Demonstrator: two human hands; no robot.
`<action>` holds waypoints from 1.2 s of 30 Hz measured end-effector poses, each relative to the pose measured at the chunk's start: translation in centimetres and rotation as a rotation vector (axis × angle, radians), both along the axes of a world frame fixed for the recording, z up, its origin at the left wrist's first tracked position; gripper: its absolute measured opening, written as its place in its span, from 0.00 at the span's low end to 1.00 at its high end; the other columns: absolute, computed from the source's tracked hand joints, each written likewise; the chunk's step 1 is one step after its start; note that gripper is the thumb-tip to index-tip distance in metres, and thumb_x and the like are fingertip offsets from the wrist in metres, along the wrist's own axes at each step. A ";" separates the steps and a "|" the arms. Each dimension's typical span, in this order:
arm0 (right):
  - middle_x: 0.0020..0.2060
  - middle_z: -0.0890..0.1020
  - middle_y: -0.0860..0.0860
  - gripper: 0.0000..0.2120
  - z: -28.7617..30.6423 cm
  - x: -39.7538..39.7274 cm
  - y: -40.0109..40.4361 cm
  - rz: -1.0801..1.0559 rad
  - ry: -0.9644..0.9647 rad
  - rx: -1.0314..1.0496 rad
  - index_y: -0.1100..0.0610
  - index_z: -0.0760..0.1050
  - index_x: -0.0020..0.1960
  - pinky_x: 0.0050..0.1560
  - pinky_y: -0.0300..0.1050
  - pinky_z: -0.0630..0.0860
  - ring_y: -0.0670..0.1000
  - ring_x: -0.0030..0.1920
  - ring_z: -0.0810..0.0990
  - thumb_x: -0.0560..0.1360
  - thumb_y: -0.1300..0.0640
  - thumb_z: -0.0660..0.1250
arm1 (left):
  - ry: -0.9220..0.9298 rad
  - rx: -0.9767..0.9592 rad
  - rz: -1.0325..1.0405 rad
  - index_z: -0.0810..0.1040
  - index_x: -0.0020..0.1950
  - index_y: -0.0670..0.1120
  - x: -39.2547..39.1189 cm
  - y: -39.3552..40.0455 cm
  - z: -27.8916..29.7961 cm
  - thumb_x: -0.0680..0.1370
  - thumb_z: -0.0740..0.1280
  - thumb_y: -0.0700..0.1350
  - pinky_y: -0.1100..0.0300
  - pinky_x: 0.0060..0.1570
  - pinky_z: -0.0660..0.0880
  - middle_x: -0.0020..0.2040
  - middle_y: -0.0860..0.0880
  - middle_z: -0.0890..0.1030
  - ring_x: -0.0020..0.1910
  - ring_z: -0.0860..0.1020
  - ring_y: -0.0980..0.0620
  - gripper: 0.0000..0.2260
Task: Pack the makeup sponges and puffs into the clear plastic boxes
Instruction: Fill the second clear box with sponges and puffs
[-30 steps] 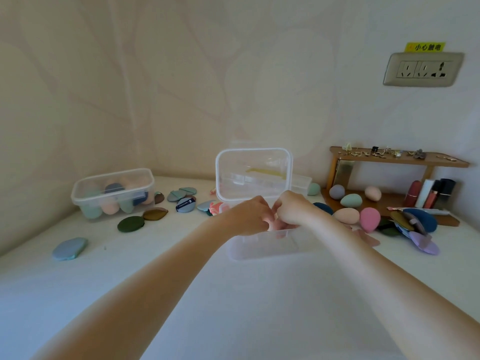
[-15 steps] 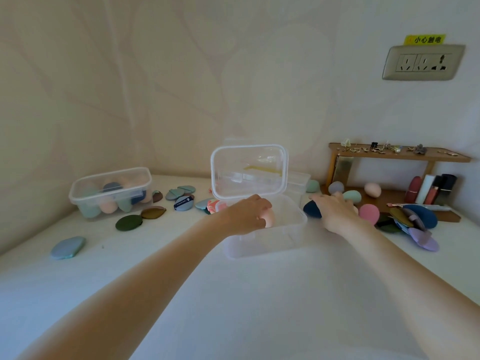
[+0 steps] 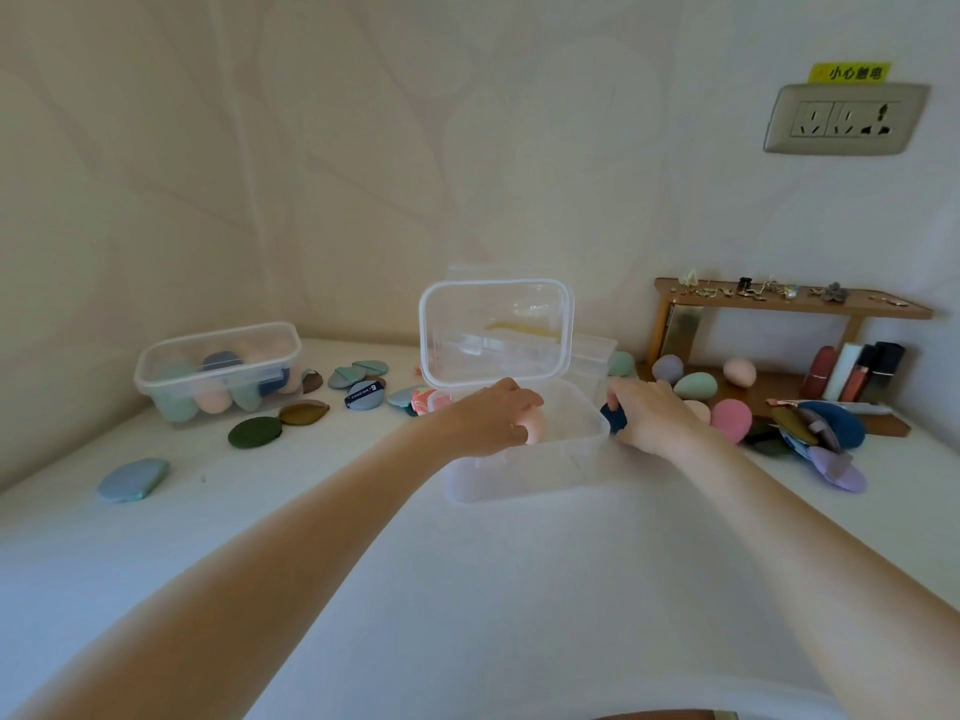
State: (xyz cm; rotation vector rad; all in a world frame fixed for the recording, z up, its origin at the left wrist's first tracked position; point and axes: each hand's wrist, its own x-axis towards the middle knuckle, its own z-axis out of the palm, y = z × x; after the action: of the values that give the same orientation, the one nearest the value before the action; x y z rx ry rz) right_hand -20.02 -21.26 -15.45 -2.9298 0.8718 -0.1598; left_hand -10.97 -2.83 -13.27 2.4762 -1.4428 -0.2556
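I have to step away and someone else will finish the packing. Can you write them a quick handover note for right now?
Left hand holds a peach sponge inside the open box.
Right hand grips a navy puff just right of that box.
Done: the left box is shut with sponges inside.
Left: this sponge and puff, the loose puffs beside the left box, the sponges and puffs by the wooden shelf, then the lid.

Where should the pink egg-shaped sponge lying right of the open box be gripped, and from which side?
Grip the pink sponge round its wide rounded body, from above and from its near side. Its rounded top is exposed, other sponges crowd it behind, the right hand blocks its left, and a heap of puffs flanks its right.
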 end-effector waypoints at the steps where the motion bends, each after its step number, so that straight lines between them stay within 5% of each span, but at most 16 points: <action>1: 0.51 0.75 0.57 0.09 0.3 -0.2 0.3 -0.033 -0.060 -0.007 0.58 0.67 0.54 0.43 0.48 0.69 0.55 0.48 0.71 0.75 0.61 0.63 | -0.007 0.005 0.001 0.61 0.73 0.51 0.0 0.0 0.0 0.79 0.59 0.42 0.58 0.60 0.67 0.69 0.48 0.66 0.65 0.70 0.48 0.22; 4: 0.51 0.76 0.58 0.17 1.7 -0.3 0.6 -0.147 -0.532 0.069 0.61 0.65 0.59 0.45 0.51 0.74 0.59 0.50 0.77 0.75 0.58 0.67 | -0.015 0.031 -0.018 0.59 0.74 0.54 0.2 -0.2 0.1 0.79 0.59 0.42 0.56 0.61 0.70 0.69 0.47 0.65 0.63 0.72 0.46 0.24; 6: 0.51 0.78 0.57 0.22 3.9 -0.1 1.1 -0.125 -0.826 0.440 0.59 0.66 0.62 0.45 0.51 0.77 0.57 0.44 0.80 0.72 0.57 0.71 | -0.031 0.063 -0.029 0.60 0.74 0.55 0.3 -0.3 0.2 0.79 0.59 0.42 0.55 0.62 0.71 0.68 0.47 0.64 0.62 0.73 0.46 0.24; 7: 0.50 0.79 0.56 0.23 5.0 -0.1 1.5 -0.044 -0.863 0.668 0.59 0.67 0.63 0.43 0.47 0.79 0.54 0.38 0.80 0.72 0.59 0.72 | -0.045 0.080 -0.031 0.60 0.74 0.55 0.3 -0.4 0.2 0.79 0.59 0.42 0.56 0.60 0.71 0.68 0.47 0.63 0.61 0.73 0.46 0.24; 9: 0.47 0.80 0.56 0.23 6.6 0.0 2.6 0.155 -0.640 0.894 0.59 0.70 0.65 0.38 0.40 0.81 0.52 0.34 0.80 0.72 0.64 0.71 | -0.067 0.107 -0.026 0.62 0.73 0.55 0.2 -0.5 0.4 0.80 0.59 0.43 0.57 0.56 0.71 0.68 0.47 0.62 0.60 0.73 0.46 0.22; 13: 0.52 0.78 0.55 0.16 6.8 1.5 4.8 0.251 -0.158 0.582 0.61 0.73 0.62 0.49 0.46 0.82 0.55 0.40 0.83 0.74 0.65 0.68 | -0.108 0.148 -0.033 0.76 0.57 0.50 0.1 -0.5 0.8 0.79 0.57 0.44 0.65 0.37 0.63 0.62 0.47 0.65 0.56 0.73 0.44 0.11; 19: 0.43 0.81 0.59 0.09 5.7 3.7 6.0 0.203 0.134 0.124 0.66 0.76 0.51 0.29 0.39 0.71 0.52 0.34 0.78 0.72 0.68 0.64 | -0.152 0.150 -0.039 0.77 0.56 0.48 0.3 -0.5 0.5 0.79 0.55 0.44 0.63 0.34 0.59 0.57 0.47 0.66 0.50 0.72 0.47 0.12; 24: 0.41 0.73 0.58 0.18 3.4 3.8 7.4 0.175 0.039 -0.043 0.62 0.64 0.56 0.35 0.46 0.68 0.56 0.41 0.75 0.69 0.72 0.64 | -0.115 0.138 0.031 0.77 0.56 0.45 0.2 -0.6 0.2 0.79 0.52 0.43 0.61 0.35 0.58 0.54 0.49 0.67 0.53 0.70 0.50 0.15; 27: 0.56 0.70 0.62 0.17 2.4 4.0 7.8 0.131 -0.054 -0.083 0.63 0.65 0.60 0.42 0.47 0.68 0.61 0.43 0.76 0.73 0.71 0.62 | -0.117 0.153 0.036 0.76 0.60 0.47 0.2 -0.5 0.2 0.80 0.51 0.44 0.60 0.43 0.62 0.60 0.48 0.68 0.59 0.71 0.49 0.16; 30: 0.46 0.71 0.58 0.05 2.4 4.2 7.7 0.106 -0.039 -0.057 0.63 0.71 0.41 0.42 0.46 0.70 0.58 0.39 0.71 0.72 0.71 0.62 | -0.131 0.165 0.045 0.76 0.60 0.49 0.2 -0.4 0.2 0.80 0.51 0.46 0.56 0.51 0.66 0.60 0.48 0.68 0.57 0.73 0.48 0.17; 32: 0.32 0.67 0.54 0.13 2.3 4.3 7.6 0.107 0.001 -0.035 0.62 0.65 0.30 0.41 0.44 0.68 0.57 0.40 0.71 0.70 0.72 0.61 | -0.148 0.185 0.006 0.75 0.63 0.50 0.2 -0.4 0.2 0.81 0.51 0.45 0.58 0.50 0.64 0.62 0.48 0.66 0.58 0.72 0.46 0.17; 34: 0.30 0.66 0.52 0.09 2.4 4.3 7.8 0.110 0.041 -0.016 0.63 0.70 0.34 0.41 0.44 0.68 0.57 0.41 0.71 0.72 0.70 0.62 | -0.157 0.187 -0.025 0.71 0.67 0.53 0.3 -0.2 0.2 0.81 0.51 0.46 0.59 0.50 0.62 0.65 0.48 0.64 0.61 0.71 0.45 0.17; 36: 0.35 0.73 0.53 0.06 2.7 4.2 8.1 0.107 0.050 -0.014 0.65 0.78 0.48 0.43 0.43 0.68 0.59 0.44 0.76 0.74 0.67 0.62 | -0.149 0.201 -0.039 0.68 0.69 0.57 0.5 -0.1 0.3 0.81 0.52 0.47 0.56 0.55 0.65 0.67 0.48 0.62 0.63 0.69 0.45 0.17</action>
State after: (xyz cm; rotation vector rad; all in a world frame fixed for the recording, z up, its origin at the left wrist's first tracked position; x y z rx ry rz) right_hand -15.84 -13.13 -12.70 -2.9960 0.7204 -0.0869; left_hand -10.48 -2.90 -12.96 2.6790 -1.5982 -0.2392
